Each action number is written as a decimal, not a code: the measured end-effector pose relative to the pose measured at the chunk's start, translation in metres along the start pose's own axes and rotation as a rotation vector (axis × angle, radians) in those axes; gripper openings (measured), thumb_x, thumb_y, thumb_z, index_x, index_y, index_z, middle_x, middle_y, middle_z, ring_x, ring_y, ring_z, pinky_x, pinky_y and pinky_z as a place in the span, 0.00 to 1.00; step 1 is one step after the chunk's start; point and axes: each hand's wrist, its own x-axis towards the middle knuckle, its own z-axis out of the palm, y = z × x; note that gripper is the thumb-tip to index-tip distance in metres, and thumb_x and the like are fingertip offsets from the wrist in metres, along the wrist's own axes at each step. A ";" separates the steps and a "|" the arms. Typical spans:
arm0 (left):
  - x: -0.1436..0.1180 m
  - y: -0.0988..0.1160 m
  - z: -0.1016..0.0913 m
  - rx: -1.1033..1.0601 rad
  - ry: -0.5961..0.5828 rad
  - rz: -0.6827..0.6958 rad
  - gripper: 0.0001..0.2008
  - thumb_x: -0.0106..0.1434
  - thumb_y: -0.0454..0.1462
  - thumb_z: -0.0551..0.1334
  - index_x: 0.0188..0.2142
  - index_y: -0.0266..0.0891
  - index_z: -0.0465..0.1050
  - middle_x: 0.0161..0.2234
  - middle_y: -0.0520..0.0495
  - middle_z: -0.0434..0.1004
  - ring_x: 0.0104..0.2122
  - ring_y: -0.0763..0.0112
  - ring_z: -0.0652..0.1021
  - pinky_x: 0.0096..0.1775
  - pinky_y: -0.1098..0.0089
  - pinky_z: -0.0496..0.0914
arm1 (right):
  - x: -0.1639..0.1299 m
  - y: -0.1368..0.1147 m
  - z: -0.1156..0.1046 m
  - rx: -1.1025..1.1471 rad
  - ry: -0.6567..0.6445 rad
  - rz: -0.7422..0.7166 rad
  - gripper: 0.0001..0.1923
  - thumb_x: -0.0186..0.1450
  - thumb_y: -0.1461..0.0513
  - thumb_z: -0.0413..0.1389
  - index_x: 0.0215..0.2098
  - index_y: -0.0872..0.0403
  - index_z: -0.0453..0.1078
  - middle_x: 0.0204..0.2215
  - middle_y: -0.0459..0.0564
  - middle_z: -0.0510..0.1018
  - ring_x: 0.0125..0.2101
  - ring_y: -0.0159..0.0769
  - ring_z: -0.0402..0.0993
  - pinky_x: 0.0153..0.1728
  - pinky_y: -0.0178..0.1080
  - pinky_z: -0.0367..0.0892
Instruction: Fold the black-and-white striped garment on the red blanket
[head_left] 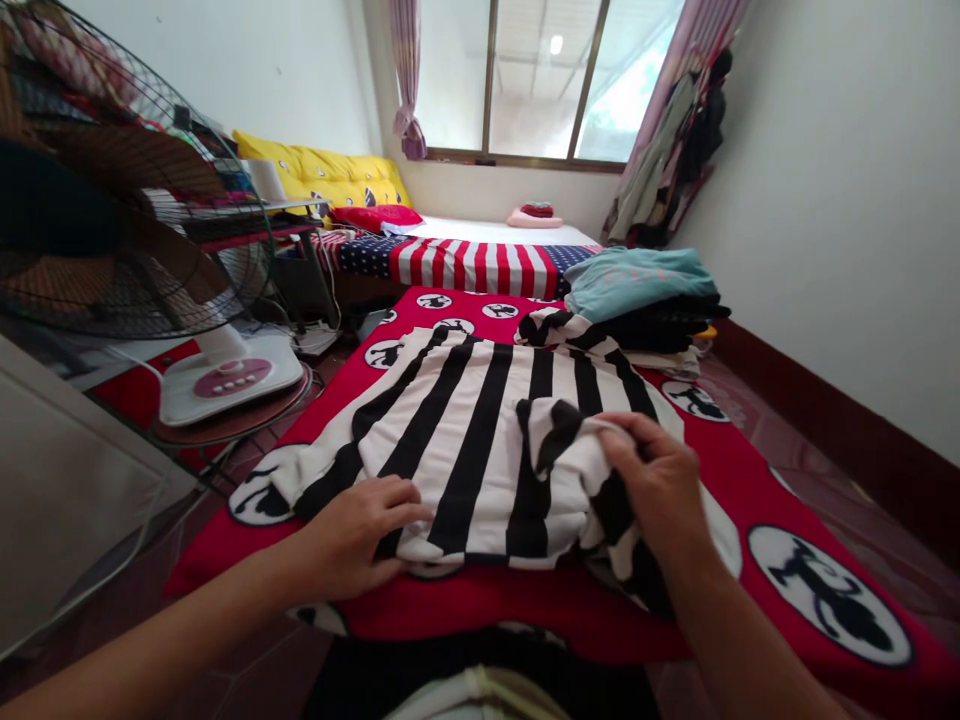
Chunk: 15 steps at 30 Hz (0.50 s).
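Two hands: left hand [360, 535] flat on one striped shirt [480, 440]; right hand [656, 480] pinching its fold.

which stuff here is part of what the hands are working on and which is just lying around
In hand: black-and-white striped garment, left hand flat on it, right hand gripping a bunched fold, red blanket underneath.

Lying about: folded clothes pile, fan, yellow pillow, hanging clothes.
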 end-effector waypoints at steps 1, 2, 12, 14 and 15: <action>-0.002 -0.002 0.001 0.008 0.007 -0.010 0.24 0.53 0.32 0.62 0.50 0.49 0.70 0.46 0.47 0.72 0.43 0.62 0.73 0.46 0.65 0.67 | 0.008 0.005 -0.015 0.069 0.168 0.046 0.13 0.60 0.53 0.58 0.40 0.51 0.75 0.31 0.45 0.79 0.30 0.33 0.75 0.29 0.33 0.69; -0.004 -0.006 0.001 0.016 0.018 -0.024 0.24 0.53 0.29 0.58 0.50 0.48 0.71 0.45 0.47 0.73 0.44 0.63 0.74 0.47 0.65 0.67 | 0.016 0.012 -0.028 0.147 0.295 0.084 0.15 0.59 0.53 0.59 0.41 0.50 0.74 0.33 0.46 0.79 0.30 0.33 0.75 0.29 0.34 0.70; -0.016 -0.058 -0.004 0.102 0.113 -0.256 0.27 0.48 0.27 0.52 0.45 0.49 0.75 0.47 0.51 0.76 0.46 0.62 0.75 0.48 0.64 0.69 | 0.008 0.099 -0.060 0.227 -0.101 0.595 0.29 0.53 0.46 0.61 0.46 0.52 0.64 0.42 0.55 0.78 0.36 0.42 0.78 0.29 0.40 0.74; -0.023 -0.064 -0.009 0.119 0.103 -0.289 0.27 0.48 0.28 0.51 0.44 0.49 0.75 0.48 0.53 0.76 0.46 0.63 0.75 0.49 0.65 0.68 | -0.004 0.090 -0.054 0.034 -0.074 0.429 0.36 0.55 0.42 0.57 0.54 0.54 0.61 0.50 0.59 0.74 0.45 0.47 0.75 0.35 0.44 0.75; -0.026 -0.067 -0.011 0.128 0.107 -0.305 0.27 0.48 0.28 0.51 0.44 0.49 0.75 0.48 0.53 0.77 0.47 0.63 0.76 0.49 0.65 0.68 | -0.011 0.083 -0.051 -0.086 -0.053 0.331 0.39 0.56 0.42 0.56 0.58 0.54 0.58 0.54 0.60 0.71 0.50 0.49 0.73 0.40 0.46 0.74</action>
